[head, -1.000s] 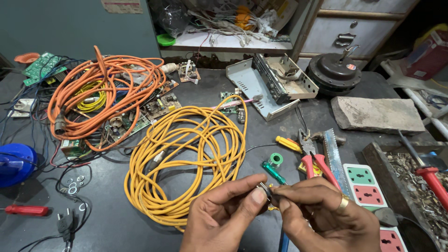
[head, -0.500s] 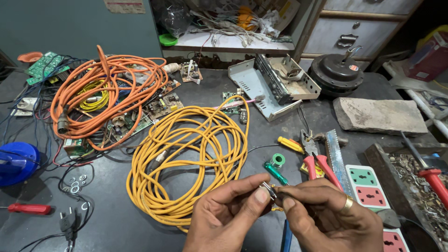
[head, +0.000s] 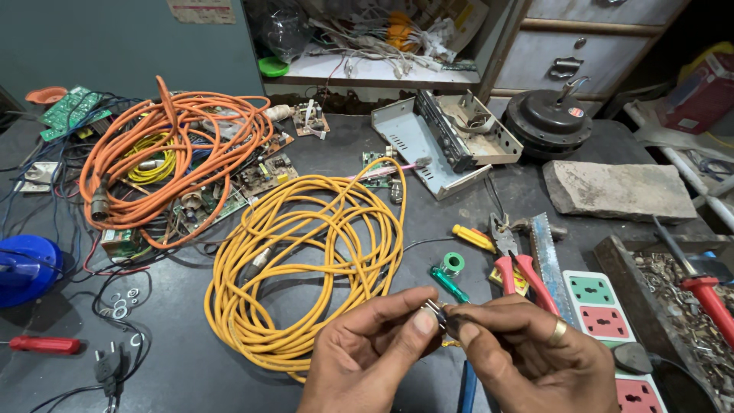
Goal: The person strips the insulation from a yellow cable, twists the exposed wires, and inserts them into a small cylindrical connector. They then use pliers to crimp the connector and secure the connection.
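My left hand point(head: 371, 353) and my right hand point(head: 527, 356) meet at the bottom centre of the head view. Their fingertips pinch a small metal connector point(head: 437, 315) on a cable end between them. A ring sits on a finger of the right hand. Just beyond the hands lies a big coil of yellow cable point(head: 306, 260) on the dark workbench point(head: 191, 367). The part of the cable under my hands is hidden.
An orange cable coil point(head: 164, 164) over circuit boards lies at left. Red-handled pliers point(head: 516, 264), a green screwdriver point(head: 447, 283), a solder reel point(head: 453, 264) and a socket strip point(head: 604, 313) lie at right. A grey metal chassis point(head: 443, 141), a stone block point(head: 619, 191) and a red screwdriver point(head: 42, 344) are around.
The view has shifted slightly. My fingers have worked a little on the connector, still pinched between both hands. Nothing on the bench has moved.
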